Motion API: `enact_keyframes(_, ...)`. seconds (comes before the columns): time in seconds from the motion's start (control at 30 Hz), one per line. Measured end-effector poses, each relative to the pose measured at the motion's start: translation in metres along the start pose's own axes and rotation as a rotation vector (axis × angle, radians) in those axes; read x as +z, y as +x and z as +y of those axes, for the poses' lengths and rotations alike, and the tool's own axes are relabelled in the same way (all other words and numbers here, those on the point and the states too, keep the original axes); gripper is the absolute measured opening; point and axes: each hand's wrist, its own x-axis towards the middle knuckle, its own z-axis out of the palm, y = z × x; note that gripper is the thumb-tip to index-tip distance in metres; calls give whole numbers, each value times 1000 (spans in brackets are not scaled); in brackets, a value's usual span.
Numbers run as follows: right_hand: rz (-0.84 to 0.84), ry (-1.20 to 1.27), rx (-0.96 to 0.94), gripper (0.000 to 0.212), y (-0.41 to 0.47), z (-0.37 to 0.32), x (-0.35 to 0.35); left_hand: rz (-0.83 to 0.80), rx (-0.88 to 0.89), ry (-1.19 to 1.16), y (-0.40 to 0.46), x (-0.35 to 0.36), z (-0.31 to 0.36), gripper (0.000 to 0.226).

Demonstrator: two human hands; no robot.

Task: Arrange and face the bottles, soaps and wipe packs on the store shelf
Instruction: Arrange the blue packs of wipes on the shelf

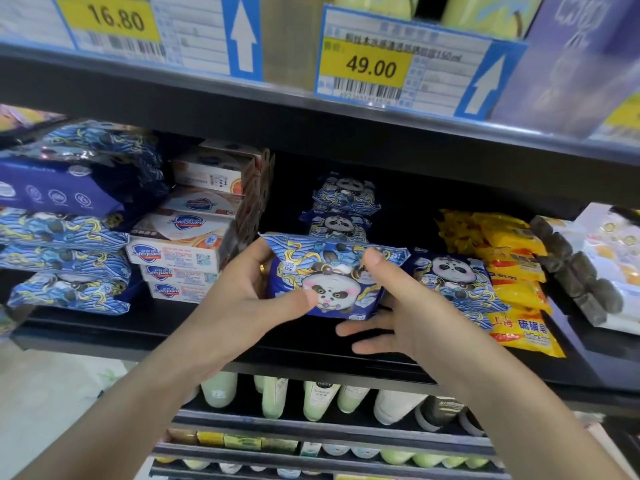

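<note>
Shelf (104, 332), left to right: wipe packs (65, 237) heaped askew, soap boxes (180, 251) stacked unevenly, one panda wipe pack (325, 275) printed upside down, pinched by left hand (242, 289) and steadied by spread-fingered right hand (391, 306), yellow soaps (509, 265) leaning; facing seems barely begun.

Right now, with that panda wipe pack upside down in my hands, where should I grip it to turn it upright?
Probably by its two short ends, one hand from each side. The panda wipe pack is flat, soft and wider than tall, so end grips leave the printed face clear. The left hand already holds its left end; the right hand has only its thumb on the front.
</note>
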Motion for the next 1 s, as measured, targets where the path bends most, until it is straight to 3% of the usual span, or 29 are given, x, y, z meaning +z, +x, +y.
enact_keyframes(0.17,-66,123,53,60,4,2,-5,-38,65,78,-1,0,0,55)
enact_keyframes(0.33,-26,279,48,87,11,11,-7,-50,108,120,-4,-2,-1,55)
enact_keyframes(0.47,22,316,-16,78,10,16,-9,-30,73,129,-6,-3,-7,69)
enact_keyframes(0.57,36,275,-82,61,6,16,-10,-11,-36,174,-7,-3,-11,68)
enact_keyframes(0.67,32,199,-154,52,2,17,-10,54,-127,245,-7,-2,-11,45)
enact_keyframes(0.8,38,49,-273,58,-3,21,-10,182,-347,-27,0,1,-6,23)
enact_keyframes(0.87,28,-9,-335,63,-5,24,-10,192,-458,-158,2,0,-2,30)
enact_keyframes(0.93,24,-65,-388,67,-7,27,-11,91,-545,-197,-1,0,4,54)
enact_keyframes(1.0,21,-106,-425,72,-7,29,-11,-4,-588,-192,1,1,8,63)
